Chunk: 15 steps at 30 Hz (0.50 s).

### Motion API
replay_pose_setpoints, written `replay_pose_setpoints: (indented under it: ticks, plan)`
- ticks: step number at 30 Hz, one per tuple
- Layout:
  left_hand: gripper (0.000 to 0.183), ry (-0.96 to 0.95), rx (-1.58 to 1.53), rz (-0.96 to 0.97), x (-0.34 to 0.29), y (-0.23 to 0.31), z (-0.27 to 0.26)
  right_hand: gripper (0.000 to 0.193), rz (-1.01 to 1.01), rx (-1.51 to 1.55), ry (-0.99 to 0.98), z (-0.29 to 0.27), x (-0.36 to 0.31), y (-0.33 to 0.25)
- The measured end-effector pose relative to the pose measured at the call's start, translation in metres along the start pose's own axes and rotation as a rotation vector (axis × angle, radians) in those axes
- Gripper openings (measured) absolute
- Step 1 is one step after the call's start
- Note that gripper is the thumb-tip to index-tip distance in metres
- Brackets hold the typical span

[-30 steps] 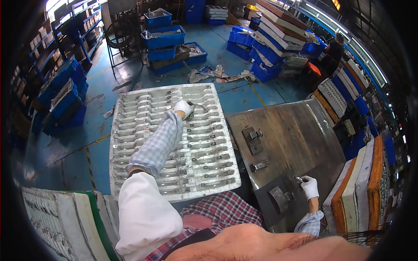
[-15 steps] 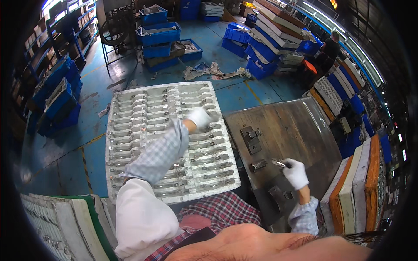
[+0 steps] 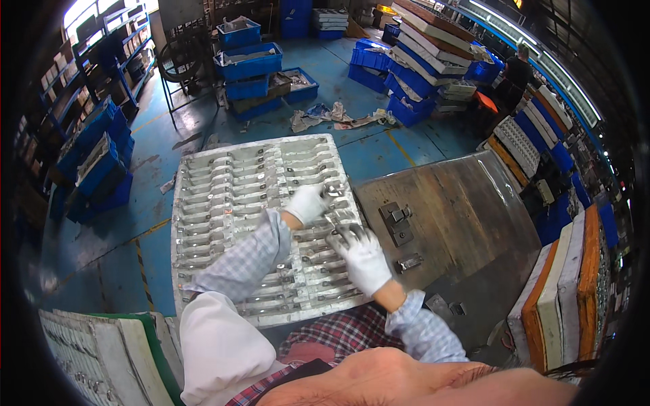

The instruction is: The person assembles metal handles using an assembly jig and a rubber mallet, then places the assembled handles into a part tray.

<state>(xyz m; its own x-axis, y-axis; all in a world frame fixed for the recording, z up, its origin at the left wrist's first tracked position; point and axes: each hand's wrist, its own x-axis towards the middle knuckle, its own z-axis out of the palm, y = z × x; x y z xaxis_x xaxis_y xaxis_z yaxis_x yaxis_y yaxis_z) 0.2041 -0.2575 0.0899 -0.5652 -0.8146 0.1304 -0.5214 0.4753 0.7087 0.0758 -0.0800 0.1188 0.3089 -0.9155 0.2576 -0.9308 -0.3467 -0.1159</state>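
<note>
White slotted tray (image 3: 275, 172), beneath all fingers (image 3: 357, 234). Left hand (image 3: 307, 205): metal part (image 3: 334, 190) at fingertips, grip unclear. Right hand (image 3: 367, 262): fingers spread.

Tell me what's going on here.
Someone's white-gloved left hand is over the right-hand half of a pale tray holding rows of metal parts. The right hand, also gloved, is close by, at the tray's right side. Exactly what each hand grips isn't clear. Metal fixtures sit on the brown worktable to the right.

Shiny metal parts (image 3: 196, 230); matt, rough tray (image 3: 261, 146); smooth tabletop (image 3: 460, 210).
</note>
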Motion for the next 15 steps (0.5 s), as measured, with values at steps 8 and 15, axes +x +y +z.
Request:
replay_pose_setpoints:
  ticks: [8,15]
  plan:
    - [0.029,0.374,-0.053,-0.073,0.140,-0.137,-0.011,0.042,0.297,0.268,0.173,0.068,-0.074,-0.032]
    - [0.047,0.197,-0.471,-0.509,0.161,-0.127,-0.018,0.032,0.305,0.214,0.239,0.086,-0.082,-0.028]
